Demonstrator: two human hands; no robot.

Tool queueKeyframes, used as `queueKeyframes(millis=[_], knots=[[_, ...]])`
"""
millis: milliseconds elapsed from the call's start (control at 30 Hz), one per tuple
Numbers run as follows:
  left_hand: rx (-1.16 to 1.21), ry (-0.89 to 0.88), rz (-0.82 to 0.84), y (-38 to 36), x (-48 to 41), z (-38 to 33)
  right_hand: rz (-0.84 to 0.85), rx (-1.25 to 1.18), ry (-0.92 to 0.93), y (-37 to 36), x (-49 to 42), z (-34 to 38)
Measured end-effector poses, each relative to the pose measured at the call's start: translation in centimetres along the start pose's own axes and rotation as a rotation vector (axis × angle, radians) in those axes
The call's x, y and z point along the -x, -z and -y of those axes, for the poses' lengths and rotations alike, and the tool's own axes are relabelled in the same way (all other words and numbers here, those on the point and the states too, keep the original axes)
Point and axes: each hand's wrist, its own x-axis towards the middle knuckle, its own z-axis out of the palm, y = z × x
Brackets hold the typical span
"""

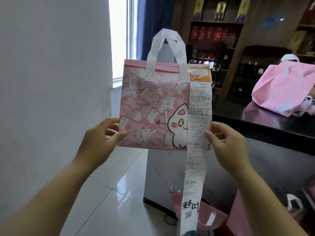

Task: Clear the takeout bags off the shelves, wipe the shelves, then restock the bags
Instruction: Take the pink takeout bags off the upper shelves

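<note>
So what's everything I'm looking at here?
Takeout bag: one, pink with cartoon cat print and white handles, held up at centre.
Receipt: one, white, long, hanging down the held bag's right side.
Second bag: one, plain pink, on the dark counter at right.
More pink bags: count unclear, low, bottom right.
Wooden shelves: boxes and bottles, background.
Left hand: grips bag's left edge.
Right hand: grips right edge.

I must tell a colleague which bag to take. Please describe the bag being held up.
In front of the window, two hands hold a pink bag. Unlike the plain pink bag on the dark counter, it shows a white cartoon cat, with a long receipt hanging down it.
</note>
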Motion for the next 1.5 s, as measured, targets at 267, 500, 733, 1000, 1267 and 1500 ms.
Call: queueKeyframes(millis=[267,500,733,1000,1267,1500], knots=[[0.044,-0.107,0.047,-6.0,-15.6,1.8,-0.176,0.029,-0.075,-3.6,-11.3,-3.9],[0.053,-0.154,0.085,-11.7,-25.9,3.4,-0.24,0.114,-0.099,-5.7,-19.3,-8.2],[0.05,-0.112,0.098,-17.6,-33.3,5.8,-0.192,0.119,-0.124,-8.2,-26.1,-13.6],[0.043,-0.033,0.143,-22.9,-37.7,8.3,-0.112,0.129,-0.182,-10.6,-30.6,-19.2],[0.016,0.013,0.167,-24.8,-39.2,9.6,-0.08,0.122,-0.197,-11.0,-31.2,-20.3],[-0.014,-0.015,0.149,-24.7,-39.1,9.1,-0.088,0.13,-0.164,-10.3,-31.3,-20.2]])
